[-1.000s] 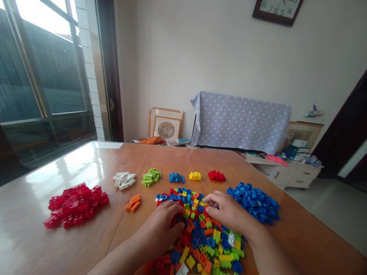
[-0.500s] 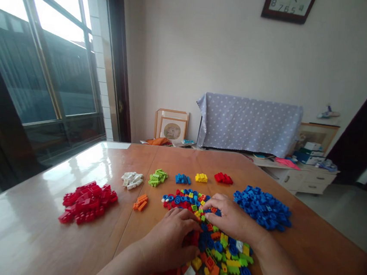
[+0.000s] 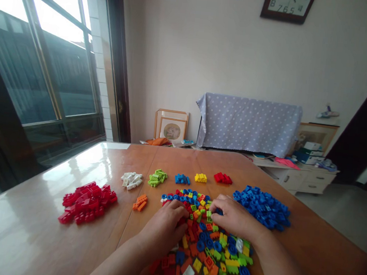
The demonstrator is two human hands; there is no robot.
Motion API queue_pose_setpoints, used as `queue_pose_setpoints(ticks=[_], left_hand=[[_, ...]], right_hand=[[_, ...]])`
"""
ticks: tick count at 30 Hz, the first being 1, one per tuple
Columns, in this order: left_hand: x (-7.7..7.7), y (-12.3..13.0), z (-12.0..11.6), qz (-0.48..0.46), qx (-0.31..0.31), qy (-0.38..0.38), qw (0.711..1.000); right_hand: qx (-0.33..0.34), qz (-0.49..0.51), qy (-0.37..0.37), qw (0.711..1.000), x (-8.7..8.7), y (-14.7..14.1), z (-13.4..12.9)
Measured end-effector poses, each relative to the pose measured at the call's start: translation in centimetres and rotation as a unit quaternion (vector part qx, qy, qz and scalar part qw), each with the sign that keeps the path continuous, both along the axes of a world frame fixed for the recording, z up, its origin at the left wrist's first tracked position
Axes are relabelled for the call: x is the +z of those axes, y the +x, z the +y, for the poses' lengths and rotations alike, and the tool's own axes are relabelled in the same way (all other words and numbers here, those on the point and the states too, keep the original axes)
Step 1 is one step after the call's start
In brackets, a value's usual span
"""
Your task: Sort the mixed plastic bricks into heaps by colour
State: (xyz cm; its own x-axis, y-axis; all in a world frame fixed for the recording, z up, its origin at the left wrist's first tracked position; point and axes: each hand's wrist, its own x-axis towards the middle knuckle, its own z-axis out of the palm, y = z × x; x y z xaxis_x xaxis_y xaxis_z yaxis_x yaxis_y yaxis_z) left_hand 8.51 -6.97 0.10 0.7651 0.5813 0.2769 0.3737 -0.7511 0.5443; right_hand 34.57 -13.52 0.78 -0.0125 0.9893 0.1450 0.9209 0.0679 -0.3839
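Observation:
A mixed heap of toy building bricks [image 3: 204, 243] in red, blue, yellow, green, orange and white spreads over the near middle of the table. My left hand [image 3: 166, 222] rests over the heap's left side, palm down, thumb and fingers apart; its fingertips touch red bricks, and what lies under the palm is hidden. On the upper right of the heap is my right hand [image 3: 234, 216], its thumb and fingers bent but apart. A light green brick [image 3: 209, 214] lies by its thumb tip, and blue pieces show between thumb and fingers.
Sorted piles surround the heap on the wooden table [image 3: 88, 249]: large red bricks [image 3: 87, 201], white [image 3: 131, 180], green [image 3: 157, 177], orange [image 3: 140, 202], small blue [image 3: 182, 179], yellow [image 3: 200, 178], small red [image 3: 223, 178]. Large blue bricks [image 3: 263, 208] lie right of my right hand.
My left hand has drawn back to the left, uncovering red, orange and blue bricks in the heap. My right hand has shifted slightly right.

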Motion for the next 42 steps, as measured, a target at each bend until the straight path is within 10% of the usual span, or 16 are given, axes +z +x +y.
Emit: queue_pose_setpoints(ticks=[13,23,42], left_hand=[[0.1,0.0,0.1,-0.062,0.022,-0.029,0.997],[-0.7,0.0,1.2,-0.126,0.16,-0.06,0.977],[-0.4,0.1,0.4,-0.028,0.14,-0.068,0.987]], right_hand=[[-0.103,0.095,0.052,0.989,-2.3,2.8,1.9],[-0.05,0.065,0.048,0.995,-3.7,2.3,2.7],[-0.071,-0.055,0.027,0.996,-2.0,1.2,1.8]])
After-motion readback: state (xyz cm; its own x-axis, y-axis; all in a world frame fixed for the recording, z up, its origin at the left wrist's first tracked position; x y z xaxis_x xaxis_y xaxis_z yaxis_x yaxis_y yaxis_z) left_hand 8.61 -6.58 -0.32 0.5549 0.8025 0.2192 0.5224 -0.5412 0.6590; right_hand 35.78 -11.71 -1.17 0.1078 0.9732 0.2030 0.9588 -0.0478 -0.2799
